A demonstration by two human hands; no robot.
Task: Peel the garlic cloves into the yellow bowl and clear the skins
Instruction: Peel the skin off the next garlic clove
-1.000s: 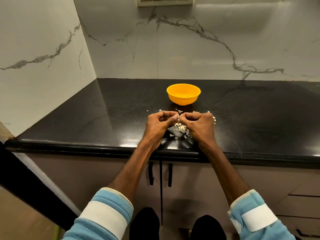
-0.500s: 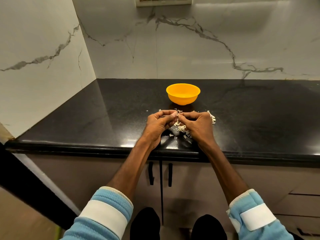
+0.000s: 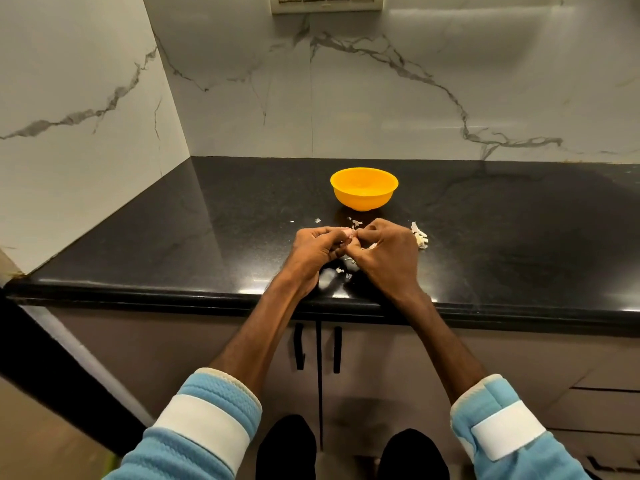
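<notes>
The yellow bowl stands on the black countertop, just beyond my hands. My left hand and my right hand meet fingertip to fingertip above the counter and pinch a small pale pinkish garlic clove between them. Most of the clove is hidden by my fingers. White garlic skins lie to the right of my right hand, and smaller flakes sit under and between my hands.
A marble wall rises at the back and on the left, with a switch panel at the top. The counter's front edge runs just under my wrists. Cabinet doors with black handles are below.
My hands have shifted slightly and the fingertips have worked at the clove; the pile of skins to the right of my right hand shows more. The bowl has not moved.
</notes>
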